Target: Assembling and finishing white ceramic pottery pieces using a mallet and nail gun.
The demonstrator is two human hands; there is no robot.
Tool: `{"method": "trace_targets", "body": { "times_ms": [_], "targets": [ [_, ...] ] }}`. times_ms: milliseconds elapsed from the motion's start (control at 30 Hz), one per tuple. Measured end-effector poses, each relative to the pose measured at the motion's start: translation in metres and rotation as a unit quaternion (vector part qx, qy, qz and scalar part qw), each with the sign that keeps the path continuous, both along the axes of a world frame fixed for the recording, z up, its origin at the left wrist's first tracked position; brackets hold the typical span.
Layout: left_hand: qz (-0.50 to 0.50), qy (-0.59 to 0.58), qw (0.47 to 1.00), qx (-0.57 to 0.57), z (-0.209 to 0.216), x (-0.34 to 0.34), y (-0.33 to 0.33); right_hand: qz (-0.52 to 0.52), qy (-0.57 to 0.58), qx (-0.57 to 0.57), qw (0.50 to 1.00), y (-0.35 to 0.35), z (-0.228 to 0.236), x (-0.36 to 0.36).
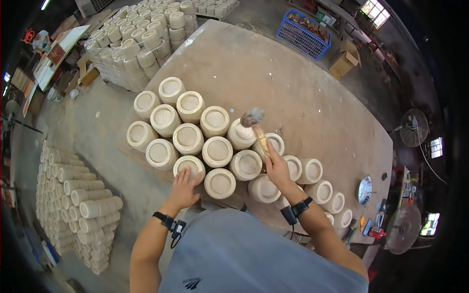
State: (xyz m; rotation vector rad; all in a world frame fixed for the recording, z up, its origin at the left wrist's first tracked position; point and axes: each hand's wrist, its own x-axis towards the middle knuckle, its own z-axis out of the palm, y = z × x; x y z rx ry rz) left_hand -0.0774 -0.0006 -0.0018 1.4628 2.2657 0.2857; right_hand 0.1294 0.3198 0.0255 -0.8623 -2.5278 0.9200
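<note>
Several pale, barrel-shaped wooden pieces with round recesses in their tops stand close together on a large brown table (293, 93). My left hand (182, 190) lies with its fingers spread on the rim of one wooden piece (189, 165) at the near edge. Closed around a yellowish handle, my right hand (277, 171) holds a hammer (252, 117) above the group; its grey head is blurred. Beneath the hammer head is another wooden piece (240, 136). The right hand and hammer partly cover the pieces there.
Stacked wooden pieces (78, 195) stand on the floor at left, with a wrapped stack (141, 41) beyond the table. A blue crate (303, 36) and cardboard box (346, 57) sit at far right. A metal bowl (363, 190) rests near the table's right edge, beside fans (403, 228).
</note>
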Motion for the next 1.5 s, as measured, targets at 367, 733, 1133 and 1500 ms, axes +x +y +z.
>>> {"method": "trace_targets", "body": {
  "times_ms": [367,733,1133,1500],
  "targets": [
    [0.000,0.003,1.000,0.002,-0.001,-0.004,0.004,-0.007,0.012,-0.010,1.000,0.007,-0.011,-0.001],
    [0.003,0.002,1.000,0.010,-0.005,-0.002,0.004,0.012,-0.053,0.018,0.998,0.007,-0.019,-0.010],
    [0.005,0.010,1.000,-0.007,-0.002,-0.001,0.006,0.013,-0.062,0.029,0.998,0.003,-0.005,-0.017],
    [0.012,-0.012,1.000,-0.001,-0.004,0.003,0.001,-0.012,-0.021,-0.034,0.999,0.007,0.009,-0.007]
  ]
}}
